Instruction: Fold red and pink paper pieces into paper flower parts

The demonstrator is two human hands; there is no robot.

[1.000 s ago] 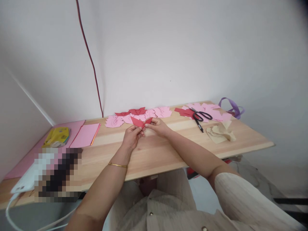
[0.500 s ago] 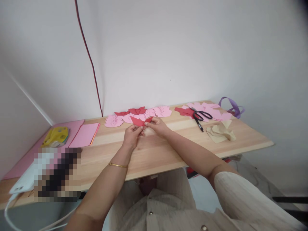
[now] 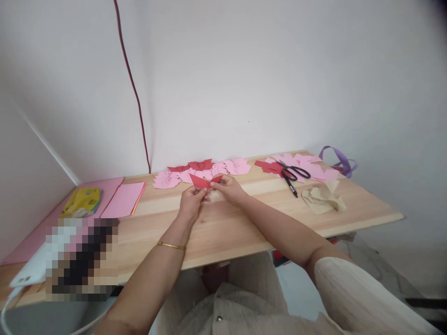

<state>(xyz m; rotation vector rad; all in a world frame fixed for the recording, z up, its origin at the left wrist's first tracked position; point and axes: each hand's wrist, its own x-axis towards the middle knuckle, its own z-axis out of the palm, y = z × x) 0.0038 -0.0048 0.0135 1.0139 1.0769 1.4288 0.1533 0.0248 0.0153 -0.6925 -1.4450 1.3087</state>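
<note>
A folded piece of red paper [image 3: 200, 182] with pointed ends is pinched between both hands, above the middle of the wooden table [image 3: 230, 228]. My left hand [image 3: 191, 201] grips its lower left part between thumb and fingers. On the other side, my right hand [image 3: 227, 187] pinches the paper near its right end. The fingers partly hide its lower edge. Just behind the hands lie pink cut papers [image 3: 237, 166] with jagged edges, and red folded papers [image 3: 201, 165] rest on top of them.
Scissors [image 3: 296, 172] and a black pen [image 3: 290, 187] lie beside pink and red paper pieces at right. Near them sit a crumpled tan paper [image 3: 323, 197] and a purple ribbon [image 3: 344, 160]. Pink sheets [image 3: 122, 197], a yellow packet [image 3: 82, 201] and a white power strip [image 3: 30, 271] occupy the left.
The view has tilted slightly, so the table appears a little lower. Both hands keep hold of the red paper, with barely any shift of the fingers.
</note>
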